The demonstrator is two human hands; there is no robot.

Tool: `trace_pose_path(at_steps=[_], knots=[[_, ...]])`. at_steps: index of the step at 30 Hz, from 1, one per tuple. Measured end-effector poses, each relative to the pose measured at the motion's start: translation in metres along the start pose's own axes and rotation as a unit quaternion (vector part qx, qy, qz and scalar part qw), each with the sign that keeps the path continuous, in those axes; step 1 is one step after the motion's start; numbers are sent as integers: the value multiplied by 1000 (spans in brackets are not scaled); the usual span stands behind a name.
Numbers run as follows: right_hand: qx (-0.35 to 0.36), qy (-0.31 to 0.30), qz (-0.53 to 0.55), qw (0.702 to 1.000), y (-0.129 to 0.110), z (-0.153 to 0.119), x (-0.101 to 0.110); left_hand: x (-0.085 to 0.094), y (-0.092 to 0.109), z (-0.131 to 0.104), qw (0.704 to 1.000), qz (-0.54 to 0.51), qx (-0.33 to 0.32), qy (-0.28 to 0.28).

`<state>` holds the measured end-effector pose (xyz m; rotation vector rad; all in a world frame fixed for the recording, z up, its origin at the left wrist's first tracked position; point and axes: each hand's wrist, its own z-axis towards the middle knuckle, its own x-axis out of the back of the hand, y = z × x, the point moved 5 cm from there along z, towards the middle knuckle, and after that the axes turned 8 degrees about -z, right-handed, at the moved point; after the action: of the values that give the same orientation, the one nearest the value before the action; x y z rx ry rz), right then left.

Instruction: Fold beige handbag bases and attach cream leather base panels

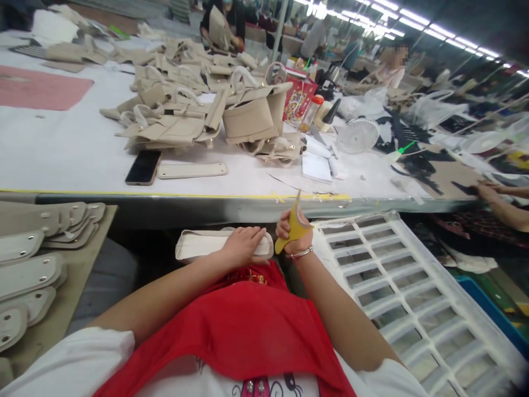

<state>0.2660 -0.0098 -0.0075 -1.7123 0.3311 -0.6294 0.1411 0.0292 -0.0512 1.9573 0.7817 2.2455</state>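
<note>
My left hand point(243, 245) lies flat, fingers stretched out, on a cream bag piece point(202, 244) that rests on my lap at the table's edge. In my right hand point(294, 231) is a yellow tool point(294, 223) with a pointed tip turned upward; the fingers are wrapped round it. On the table above my hands lie a dark phone point(142, 167) and a long cream strip point(192, 170) with a small hole near each end.
Beige bags point(252, 118) are piled on the white table point(61, 160). Cream strips with eyelets point(31, 270) lie on a board at left. A white slatted rack point(397, 275) stands at right. Beyond are a small fan point(357, 135), a red box point(298, 94) and several people.
</note>
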Motion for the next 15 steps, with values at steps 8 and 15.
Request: trace_pose_path(at_steps=[8,15], knots=[[31,-21,164,986,3,-6,-16,-7,-3,-1,1000,2,4,-17],[5,-92,-8,996,-8,-1,-45,15,9,-9,1000,-14,-12,2]])
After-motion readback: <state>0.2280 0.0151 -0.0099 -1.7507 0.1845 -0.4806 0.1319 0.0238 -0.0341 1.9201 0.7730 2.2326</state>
